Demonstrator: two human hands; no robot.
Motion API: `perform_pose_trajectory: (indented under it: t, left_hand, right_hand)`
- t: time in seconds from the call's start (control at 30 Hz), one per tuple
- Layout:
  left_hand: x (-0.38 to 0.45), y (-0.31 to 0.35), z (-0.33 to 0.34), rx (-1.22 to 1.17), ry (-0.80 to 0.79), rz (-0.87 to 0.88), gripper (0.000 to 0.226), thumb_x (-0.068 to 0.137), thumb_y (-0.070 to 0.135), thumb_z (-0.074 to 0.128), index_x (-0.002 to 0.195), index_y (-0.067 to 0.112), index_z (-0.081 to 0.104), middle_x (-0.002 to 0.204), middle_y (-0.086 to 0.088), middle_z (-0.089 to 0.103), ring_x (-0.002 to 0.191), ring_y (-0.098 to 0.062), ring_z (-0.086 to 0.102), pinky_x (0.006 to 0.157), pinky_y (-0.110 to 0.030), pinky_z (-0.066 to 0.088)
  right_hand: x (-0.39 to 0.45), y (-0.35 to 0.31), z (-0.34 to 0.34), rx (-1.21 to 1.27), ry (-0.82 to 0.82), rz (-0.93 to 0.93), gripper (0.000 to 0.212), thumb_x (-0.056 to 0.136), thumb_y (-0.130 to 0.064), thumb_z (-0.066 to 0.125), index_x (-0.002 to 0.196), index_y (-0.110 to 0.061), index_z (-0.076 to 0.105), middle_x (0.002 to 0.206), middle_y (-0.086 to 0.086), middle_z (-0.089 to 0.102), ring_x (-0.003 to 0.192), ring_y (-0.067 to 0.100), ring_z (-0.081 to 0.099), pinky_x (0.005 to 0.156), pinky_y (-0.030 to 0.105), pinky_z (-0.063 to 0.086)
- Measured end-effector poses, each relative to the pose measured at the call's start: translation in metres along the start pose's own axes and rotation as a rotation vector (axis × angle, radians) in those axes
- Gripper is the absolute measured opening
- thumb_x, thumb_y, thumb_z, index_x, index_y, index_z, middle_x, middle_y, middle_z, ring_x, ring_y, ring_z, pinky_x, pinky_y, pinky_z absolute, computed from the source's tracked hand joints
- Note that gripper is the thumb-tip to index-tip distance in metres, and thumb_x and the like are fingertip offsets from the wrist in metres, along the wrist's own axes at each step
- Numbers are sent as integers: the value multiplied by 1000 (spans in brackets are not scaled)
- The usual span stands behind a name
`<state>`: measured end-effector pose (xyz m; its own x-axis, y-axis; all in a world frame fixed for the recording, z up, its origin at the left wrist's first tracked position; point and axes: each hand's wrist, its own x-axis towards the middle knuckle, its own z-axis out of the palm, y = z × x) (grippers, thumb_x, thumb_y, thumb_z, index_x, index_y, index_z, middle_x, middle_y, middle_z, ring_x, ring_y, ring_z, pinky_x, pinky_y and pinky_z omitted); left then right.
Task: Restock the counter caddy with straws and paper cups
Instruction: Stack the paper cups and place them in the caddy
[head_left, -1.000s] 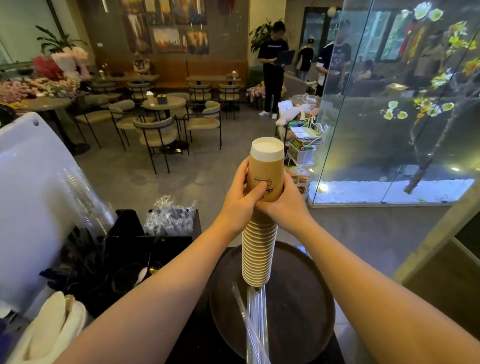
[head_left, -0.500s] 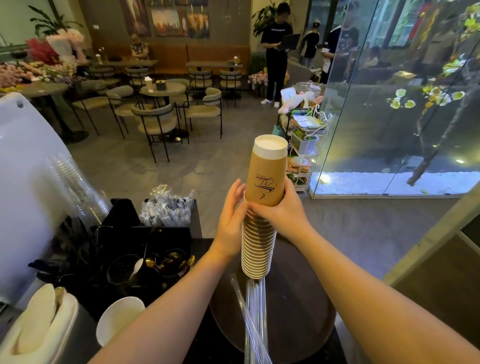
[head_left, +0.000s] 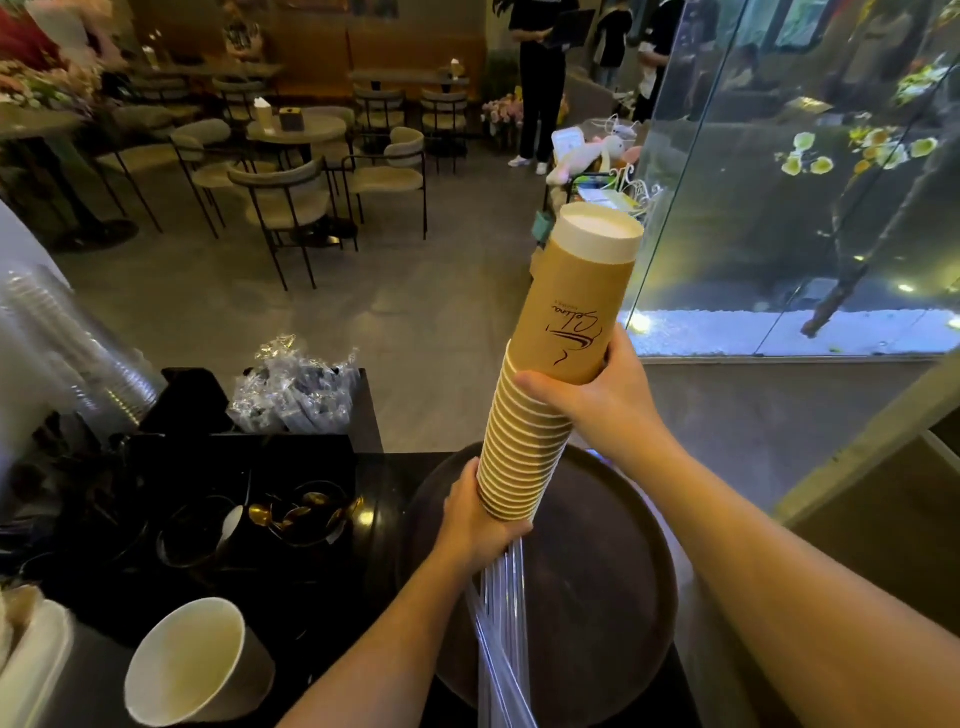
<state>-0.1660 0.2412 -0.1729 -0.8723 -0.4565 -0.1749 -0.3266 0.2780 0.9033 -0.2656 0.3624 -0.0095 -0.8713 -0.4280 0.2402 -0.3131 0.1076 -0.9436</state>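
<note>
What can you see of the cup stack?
The cup stack is kraft-brown paper cups nested upside down, white rolled rims banding its lower half. The top cup shows its full wall, a dark script logo and a white recessed base. It tilts, top toward the right, held above a round dark tray. The right hand grips its middle; the left hand holds its bottom end, with clear straws below.

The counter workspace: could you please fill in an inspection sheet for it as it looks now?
Surface: dark counter with a round dark tray.
Job's things: upside-down paper cup stack held tilted above the tray; clear straws below it; black caddy.
Clutter: loose paper cup, gold spoons, wrapped packets, clear plastic cups.
Grippers: left hand grips the stack's bottom, right hand its middle.
Cables: nothing seen.
Surroundings: café chairs, glass wall.
</note>
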Motion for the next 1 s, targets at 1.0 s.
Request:
perform_pose_trajectory:
  t: [1.0]
  left_hand:
    - [-58, 132, -114, -138, 295, 250, 97, 50, 37, 92, 135, 21, 49, 124, 1, 64, 117, -22, 60, 95, -49, 55]
  right_hand:
    - [-3, -235, -9, 19, -19, -368, 99, 51, -63, 90, 134, -28, 48, 123, -14, 65, 109, 4, 63, 90, 36, 56]
